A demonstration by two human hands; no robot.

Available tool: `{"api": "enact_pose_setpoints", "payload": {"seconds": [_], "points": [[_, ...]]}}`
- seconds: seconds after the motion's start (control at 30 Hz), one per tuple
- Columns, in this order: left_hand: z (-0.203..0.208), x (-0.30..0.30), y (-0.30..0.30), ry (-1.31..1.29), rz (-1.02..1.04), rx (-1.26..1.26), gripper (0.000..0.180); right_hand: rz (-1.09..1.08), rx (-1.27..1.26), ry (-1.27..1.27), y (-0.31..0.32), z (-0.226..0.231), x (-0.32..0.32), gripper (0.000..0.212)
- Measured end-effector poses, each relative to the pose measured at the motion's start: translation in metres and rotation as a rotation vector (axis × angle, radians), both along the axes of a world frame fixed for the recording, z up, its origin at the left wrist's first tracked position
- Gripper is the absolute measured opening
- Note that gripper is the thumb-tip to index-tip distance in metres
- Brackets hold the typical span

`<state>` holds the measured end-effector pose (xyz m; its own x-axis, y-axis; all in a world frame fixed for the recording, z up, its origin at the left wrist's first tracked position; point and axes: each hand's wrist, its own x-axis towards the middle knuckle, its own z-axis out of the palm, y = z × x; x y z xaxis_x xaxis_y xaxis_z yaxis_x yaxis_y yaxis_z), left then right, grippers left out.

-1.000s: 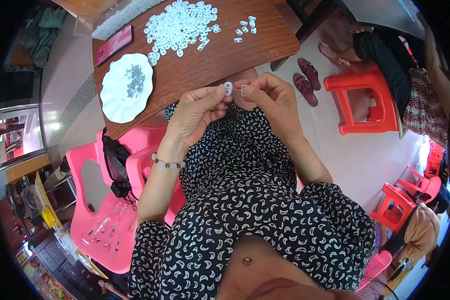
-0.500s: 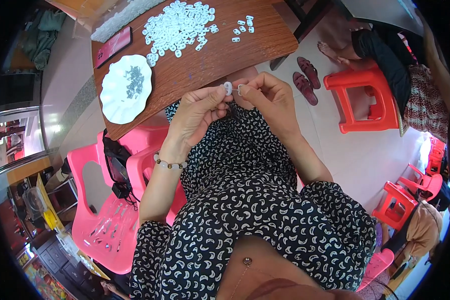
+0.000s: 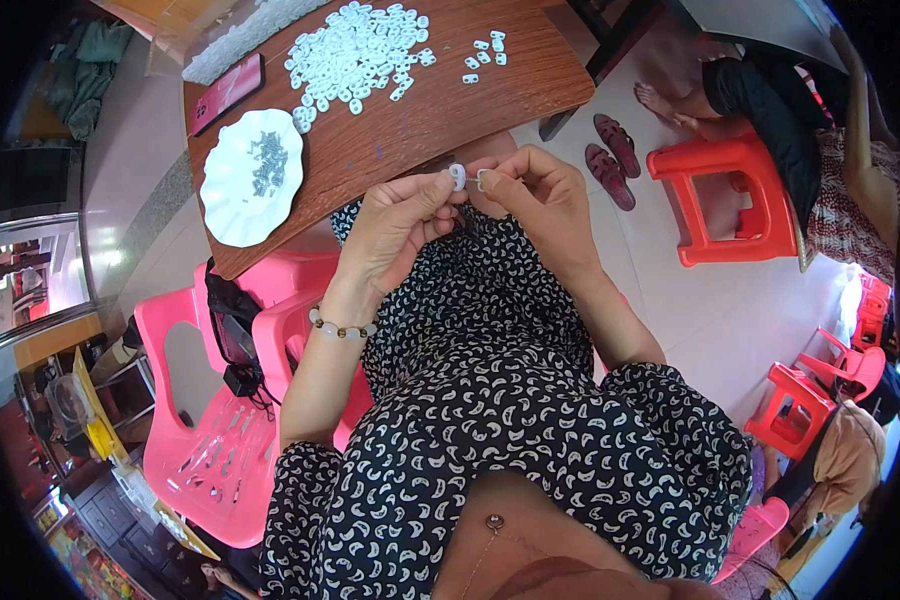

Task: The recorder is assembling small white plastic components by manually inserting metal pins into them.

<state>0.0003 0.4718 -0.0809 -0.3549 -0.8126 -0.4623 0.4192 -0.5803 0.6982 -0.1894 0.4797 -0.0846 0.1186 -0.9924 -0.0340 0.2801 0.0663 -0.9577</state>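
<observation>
Between thumb and fingers, my left hand (image 3: 402, 218) pinches a small white plastic piece (image 3: 457, 177) with holes in it. Close by on the right, my right hand (image 3: 545, 203) grips a second small white piece (image 3: 485, 181), partly covered by the thumb. Something thin, like a screw or spring, bridges the gap between the two pieces. Both hands are held just off the near edge of the brown table (image 3: 450, 100). On that table lie a heap of similar white pieces (image 3: 355, 50) and a white scalloped plate (image 3: 235, 215) with many tiny grey metal parts (image 3: 269, 163).
Several separate white pieces (image 3: 485, 58) lie at the table's right. A pink phone (image 3: 228, 93) sits at its left edge. A pink chair (image 3: 210, 450) with a black bag (image 3: 232, 320) stands at my left. To the right are sandals (image 3: 610, 165) and a red stool (image 3: 725, 200) with a seated person.
My hands and the pieces in them stay nearly still. At the far right, the other person's arm has shifted.
</observation>
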Motion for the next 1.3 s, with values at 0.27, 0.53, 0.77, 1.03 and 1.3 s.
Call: {"api": "enact_pose_setpoints", "payload": {"seconds": [0.27, 0.53, 0.77, 1.03, 1.3], "points": [[-0.002, -0.001, 0.001, 0.041, -0.009, 0.01, 0.02, -0.018, -0.033, 0.005, 0.001, 0.001, -0.002, 0.008], [-0.003, -0.003, 0.002, 0.021, -0.004, 0.017, 0.022, 0.016, -0.002, -0.006, 0.003, 0.001, -0.003, 0.011], [-0.001, -0.005, 0.003, -0.002, 0.001, 0.009, 0.02, 0.005, 0.004, 0.057, 0.004, 0.001, -0.004, 0.011], [-0.001, -0.009, 0.007, -0.058, 0.022, -0.056, 0.019, 0.0, -0.015, 0.091, 0.005, 0.002, -0.003, 0.012], [0.006, -0.014, 0.009, -0.245, -0.002, -0.271, 0.025, 0.035, -0.002, 0.034, 0.009, 0.002, -0.002, 0.011]]}}
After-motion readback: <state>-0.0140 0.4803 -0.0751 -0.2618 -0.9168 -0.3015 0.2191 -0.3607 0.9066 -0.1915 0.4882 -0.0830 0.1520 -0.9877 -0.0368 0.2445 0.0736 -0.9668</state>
